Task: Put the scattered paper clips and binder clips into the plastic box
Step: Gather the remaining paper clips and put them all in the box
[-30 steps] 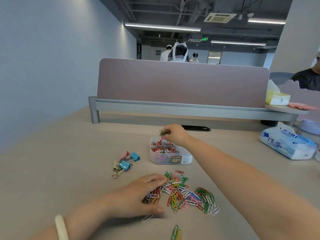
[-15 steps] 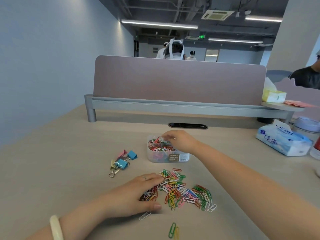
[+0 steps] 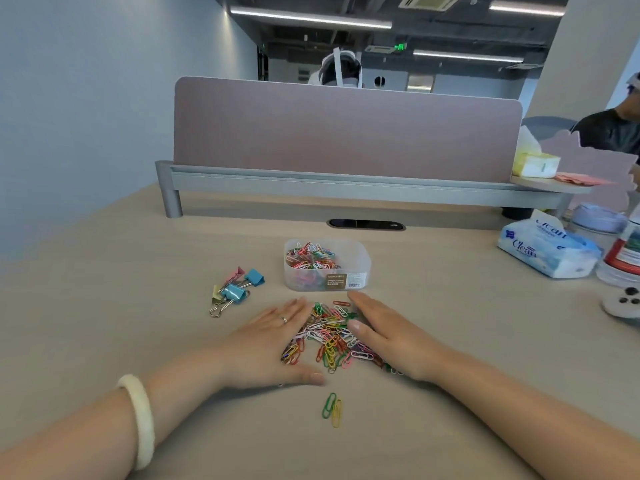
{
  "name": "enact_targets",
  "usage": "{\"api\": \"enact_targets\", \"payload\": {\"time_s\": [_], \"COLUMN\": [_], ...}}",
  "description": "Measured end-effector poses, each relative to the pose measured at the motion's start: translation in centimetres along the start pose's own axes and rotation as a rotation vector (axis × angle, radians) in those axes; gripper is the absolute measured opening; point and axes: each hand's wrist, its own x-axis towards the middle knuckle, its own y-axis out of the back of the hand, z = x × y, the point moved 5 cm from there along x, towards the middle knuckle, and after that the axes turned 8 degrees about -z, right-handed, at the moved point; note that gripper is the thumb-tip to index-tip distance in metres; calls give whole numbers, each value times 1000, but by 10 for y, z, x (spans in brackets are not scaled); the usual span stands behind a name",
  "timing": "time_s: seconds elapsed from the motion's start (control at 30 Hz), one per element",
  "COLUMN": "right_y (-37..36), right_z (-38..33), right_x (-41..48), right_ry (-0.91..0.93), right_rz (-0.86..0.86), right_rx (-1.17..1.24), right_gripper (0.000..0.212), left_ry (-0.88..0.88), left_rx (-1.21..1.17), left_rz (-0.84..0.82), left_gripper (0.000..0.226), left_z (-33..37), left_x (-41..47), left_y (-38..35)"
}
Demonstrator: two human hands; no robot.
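Observation:
A clear plastic box [image 3: 360, 252] stands mid-table, partly filled with coloured paper clips. A pile of coloured paper clips [image 3: 332, 337] lies in front of it. My left hand [image 3: 273, 344] lies flat against the pile's left side, fingers apart, covering some clips. My right hand [image 3: 388, 336] lies flat on the pile's right side, fingers extended, holding nothing. A green and a yellow clip [image 3: 332, 408] lie apart, nearer to me. Several binder clips [image 3: 235, 289] in pink, blue and yellow sit left of the box.
A tissue pack [image 3: 547, 249], a bottle [image 3: 623, 258] and a small white device [image 3: 623, 304] sit at the right. A divider panel on a grey rail [image 3: 346, 185] closes the table's far side, with a cable slot [image 3: 366, 224] before it. A person sits at far right.
My right hand has come back from over the box to the pile's right side, with nothing in it. My left hand stayed on the pile's left side.

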Motion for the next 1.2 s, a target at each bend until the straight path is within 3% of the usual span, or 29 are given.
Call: {"api": "enact_targets", "payload": {"time_s": [0.1,0.17,0.3,0.43,0.53,0.63,0.7,0.77,1.0,1.1,1.2], "right_y": [-6,-8,-6,2,11,1,-15,-27,-22,-2,6], "right_z": [-2,0,9,14,9,-2,-18,-31,-22,-9,20], "right_x": [19,24,14,1,-13,-29,-33,-30,-3,-10,-25], "right_ry": [7,24,51,65,37,-23,5,32,34,35,-80], "right_rz": [16,25,40,15,-55,-155,-167,-135,0,22,-90], "right_rx": [-17,161,641,751,633,241,-37,-170,-146,-91,-168], "right_gripper": [55,51,75,93,95,118,121,120,95,100,118], "left_ry": [-5,-68,-145,-189,-192,-133,-106,-71,-20,-39,-61], "left_rx": [-1,-31,-395,-715,-617,-292,-171,-117,-78,-56,22], "left_rz": [84,124,75,-31,-73,-192,-273,-311,-326,-310,-266], "left_gripper": [105,103,81,88,108,131,138,141,117,115,115], "left_z": [8,11,7,1,-8,-16,-16,-18,-40,-42,-37], "left_x": [16,24,25,12,-2,-9,-11,-12,-18,-14,-7], "left_y": [4,6,7,6,17,13,8,9,20,16,10]}}
